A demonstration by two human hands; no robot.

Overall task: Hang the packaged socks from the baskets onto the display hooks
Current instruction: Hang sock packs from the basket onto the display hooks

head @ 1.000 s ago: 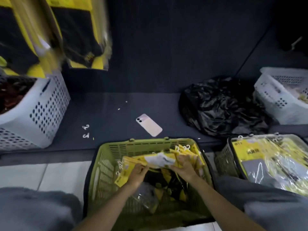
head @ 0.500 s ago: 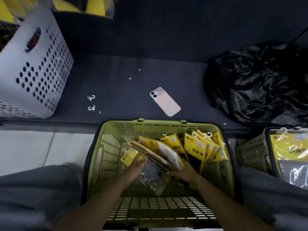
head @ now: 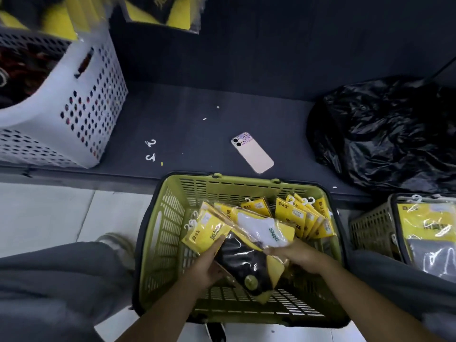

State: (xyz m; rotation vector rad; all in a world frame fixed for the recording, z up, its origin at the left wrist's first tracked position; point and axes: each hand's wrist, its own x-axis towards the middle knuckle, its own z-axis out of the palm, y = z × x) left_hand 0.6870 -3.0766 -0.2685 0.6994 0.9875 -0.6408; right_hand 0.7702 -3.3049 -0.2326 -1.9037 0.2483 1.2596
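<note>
Green basket (head: pixel 170 218), 6 o'clock: many packs (head: pixel 293 215) left. Left hand (head: pixel 207 264) and right hand (head: pixel 294 255) both grip one sock bundle (head: pixel 246 260). Hung packs (head: pixel 158 13), 11 o'clock: few. Second basket (head: pixel 370 225), 3 o'clock: apparently full.

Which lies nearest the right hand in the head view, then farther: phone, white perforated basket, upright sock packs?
1. Upright sock packs, green basket, just ahead of the right hand holding a sock bundle.
2. Phone, farther ahead, slightly left.
3. White perforated basket, far left.
</note>
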